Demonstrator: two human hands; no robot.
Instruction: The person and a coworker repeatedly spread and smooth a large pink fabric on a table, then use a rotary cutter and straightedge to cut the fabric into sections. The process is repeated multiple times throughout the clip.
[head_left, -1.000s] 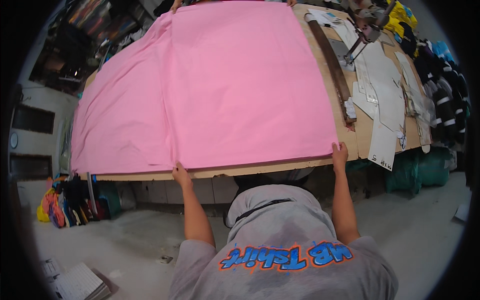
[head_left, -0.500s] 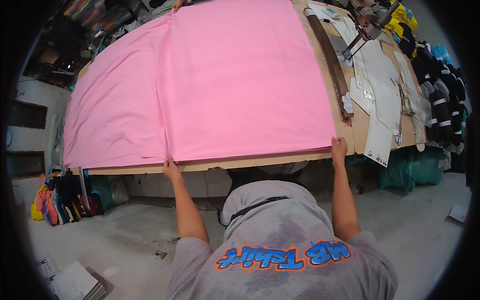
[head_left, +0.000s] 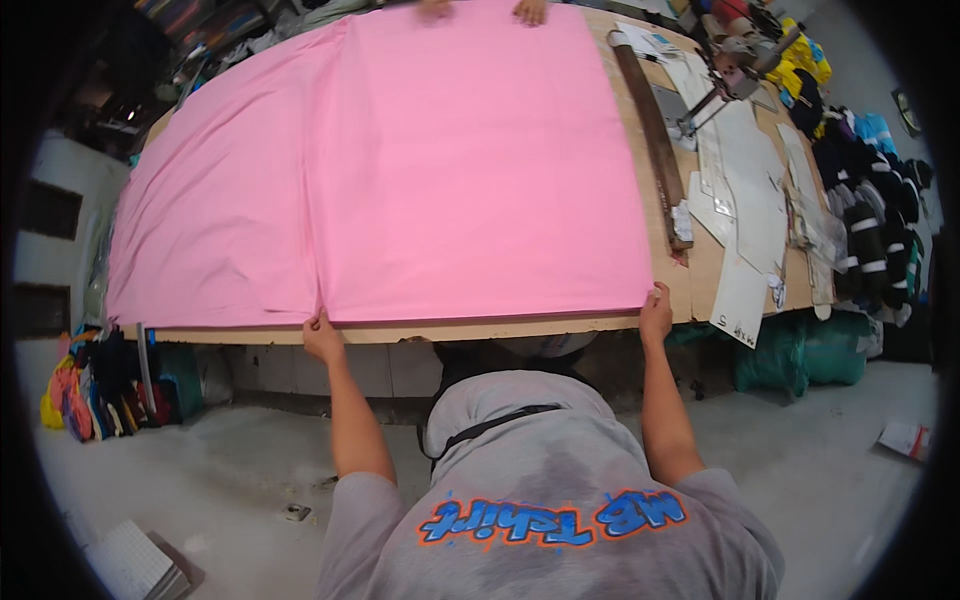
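A large sheet of pink fabric [head_left: 470,160] lies spread flat over a wooden cutting table [head_left: 500,330]. My left hand [head_left: 322,338] pinches the fabric's near edge where a fold line runs up the cloth. At the near right corner of the top layer my right hand [head_left: 656,308] grips the fabric too. Across the table, another person's hands [head_left: 528,10] rest on the far edge of the same sheet.
A long dark wooden ruler [head_left: 652,135] lies to the right of the fabric, beside white paper patterns [head_left: 745,200] and a cutting machine [head_left: 735,55]. Stacked garments [head_left: 870,210] and a green sack [head_left: 810,350] stand at the right. Colourful scraps [head_left: 85,400] sit on the floor at the left.
Both my hands have stayed on the near fabric edge; the left hand slid slightly left along it. The pink sheet lies a little smoother and straighter on the table.
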